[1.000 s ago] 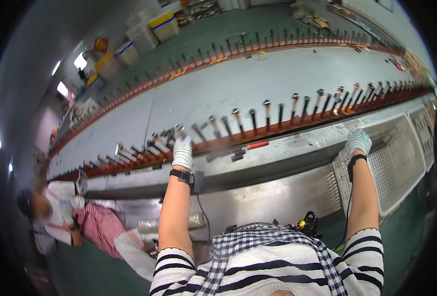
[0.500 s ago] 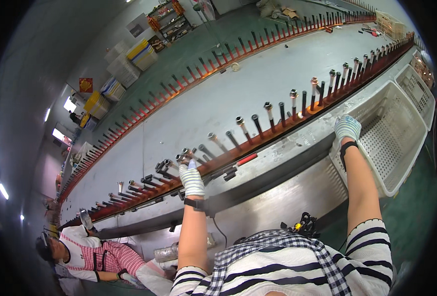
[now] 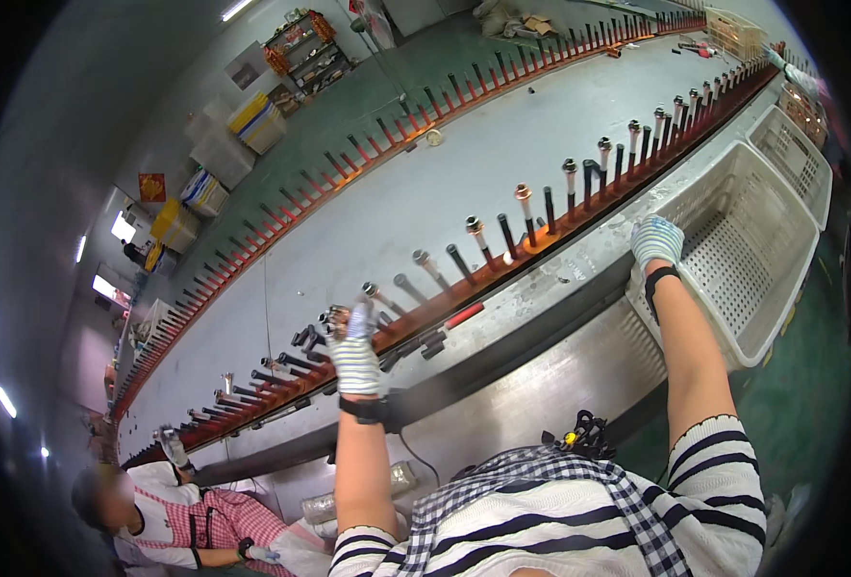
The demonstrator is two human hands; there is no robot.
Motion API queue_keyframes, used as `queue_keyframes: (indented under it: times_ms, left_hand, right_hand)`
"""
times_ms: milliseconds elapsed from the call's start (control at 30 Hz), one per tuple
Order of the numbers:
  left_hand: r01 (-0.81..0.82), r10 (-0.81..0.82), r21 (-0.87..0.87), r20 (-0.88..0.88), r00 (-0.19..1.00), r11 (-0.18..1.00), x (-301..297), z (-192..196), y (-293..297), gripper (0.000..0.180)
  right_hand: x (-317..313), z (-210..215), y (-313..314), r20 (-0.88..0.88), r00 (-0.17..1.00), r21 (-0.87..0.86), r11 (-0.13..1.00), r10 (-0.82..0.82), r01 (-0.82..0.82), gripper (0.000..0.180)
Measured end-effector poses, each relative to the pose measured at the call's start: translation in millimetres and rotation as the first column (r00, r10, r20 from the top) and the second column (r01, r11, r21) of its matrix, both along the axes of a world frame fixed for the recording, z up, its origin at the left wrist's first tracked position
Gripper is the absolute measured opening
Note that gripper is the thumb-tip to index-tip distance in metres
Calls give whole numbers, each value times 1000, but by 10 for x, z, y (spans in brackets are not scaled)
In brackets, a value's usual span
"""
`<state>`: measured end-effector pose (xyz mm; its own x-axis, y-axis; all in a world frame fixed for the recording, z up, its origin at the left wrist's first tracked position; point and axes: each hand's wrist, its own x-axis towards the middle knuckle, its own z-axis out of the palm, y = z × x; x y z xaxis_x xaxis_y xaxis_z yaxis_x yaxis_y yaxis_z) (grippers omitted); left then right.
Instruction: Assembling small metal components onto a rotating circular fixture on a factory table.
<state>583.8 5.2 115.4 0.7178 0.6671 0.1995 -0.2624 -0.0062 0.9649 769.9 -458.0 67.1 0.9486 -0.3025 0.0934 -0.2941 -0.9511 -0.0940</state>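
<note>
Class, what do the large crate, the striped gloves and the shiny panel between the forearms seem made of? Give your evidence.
Large crate: probably moulded plastic, pale and fairly matt; regular perforations suggest it.
Striped gloves: likely knitted fabric, matt; they fit closely.
Shiny panel: looks like bare metal, perhaps stainless steel; soft reflections show.

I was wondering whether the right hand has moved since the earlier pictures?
No, not noticeably: the right hand is at the left edge of the white crate, as before.
</note>
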Motion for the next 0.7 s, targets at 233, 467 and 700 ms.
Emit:
queue_keyframes:
  times_ms: [233, 467, 700]
  left_hand:
    - [-84, 91, 43, -199, 976, 996, 81, -381, 337, 26]
    - [-54, 23, 375, 86, 996, 926, 79, 316, 68, 26]
    - [191, -119, 369, -209, 971, 910, 385, -374, -132, 23]
  right_hand:
    - [29, -92, -60, -18, 1000, 33, 999, -2, 2, 33]
    - [95, -30, -122, 4, 1000, 44, 999, 2, -2, 30]
    - [145, 0, -62, -69, 998, 71, 997, 2, 3, 30]
